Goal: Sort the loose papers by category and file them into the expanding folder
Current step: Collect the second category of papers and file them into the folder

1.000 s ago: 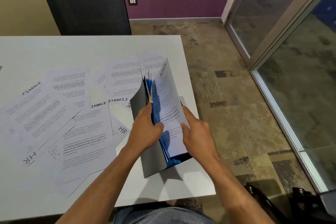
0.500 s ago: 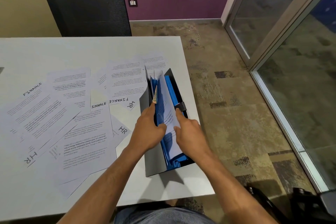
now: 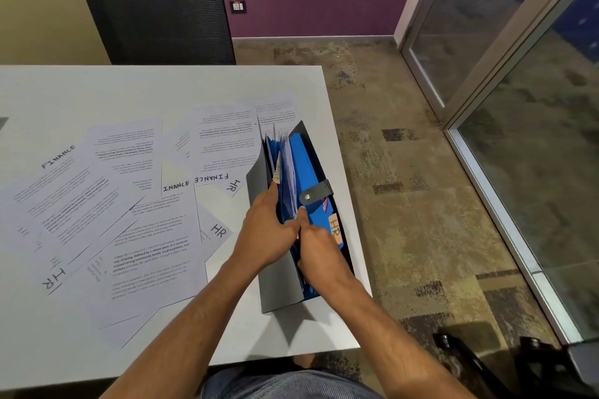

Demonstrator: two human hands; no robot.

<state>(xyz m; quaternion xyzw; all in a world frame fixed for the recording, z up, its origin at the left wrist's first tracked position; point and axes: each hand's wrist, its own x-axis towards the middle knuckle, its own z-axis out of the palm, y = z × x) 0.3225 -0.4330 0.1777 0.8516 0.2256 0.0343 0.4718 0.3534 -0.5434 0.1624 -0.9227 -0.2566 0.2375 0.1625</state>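
Left hand grip curls around the folder's grey front flap, spreading the pockets. Right hand pushes a sheet down into a blue pocket; its grip state cannot be told. Expanding folder stands at the counter right edge. Loose papers fan out left. Beyond: chair, purple wall.

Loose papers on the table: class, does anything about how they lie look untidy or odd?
Yes. The loose papers lie fanned and overlapping at mixed angles, some upside down to the camera, with FINANCE and HR sheets intermingled left of the expanding folder.
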